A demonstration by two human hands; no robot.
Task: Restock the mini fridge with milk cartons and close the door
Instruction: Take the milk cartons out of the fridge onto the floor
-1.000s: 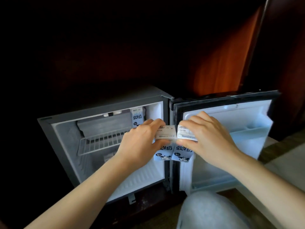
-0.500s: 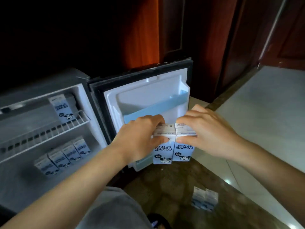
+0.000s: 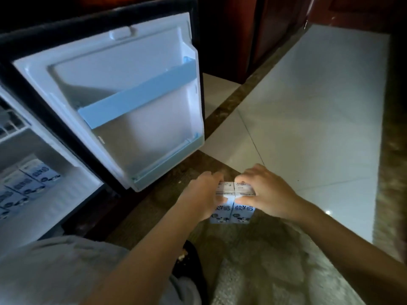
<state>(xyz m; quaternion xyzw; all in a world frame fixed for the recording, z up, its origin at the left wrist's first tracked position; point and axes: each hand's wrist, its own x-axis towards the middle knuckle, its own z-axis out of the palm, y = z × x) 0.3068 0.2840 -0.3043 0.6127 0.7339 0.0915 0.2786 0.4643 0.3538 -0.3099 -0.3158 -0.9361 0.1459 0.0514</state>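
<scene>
Two small blue-and-white milk cartons stand side by side low over the brown stone floor. My left hand (image 3: 202, 194) grips the left carton (image 3: 221, 213) from its top and side. My right hand (image 3: 266, 190) grips the right carton (image 3: 242, 213) the same way. Whether the cartons touch the floor I cannot tell. The mini fridge's door (image 3: 123, 69) stands wide open just behind and to the left of my hands, its pale blue rail (image 3: 136, 95) holding nothing. Several more cartons (image 3: 37, 172) lie in a row on the fridge floor at the far left.
A wire shelf (image 3: 8, 126) shows at the fridge's left edge. White floor tiles (image 3: 308, 128) spread to the right, bordered by brown stone (image 3: 154, 205). My grey-trousered knee (image 3: 55, 271) and a dark shoe (image 3: 193, 260) are at the bottom. Dark wooden panels (image 3: 275, 29) stand behind.
Both hands, each still holding a carton, have come down and to the right, from the fridge opening to low over the floor. The view has swung right and downward.
</scene>
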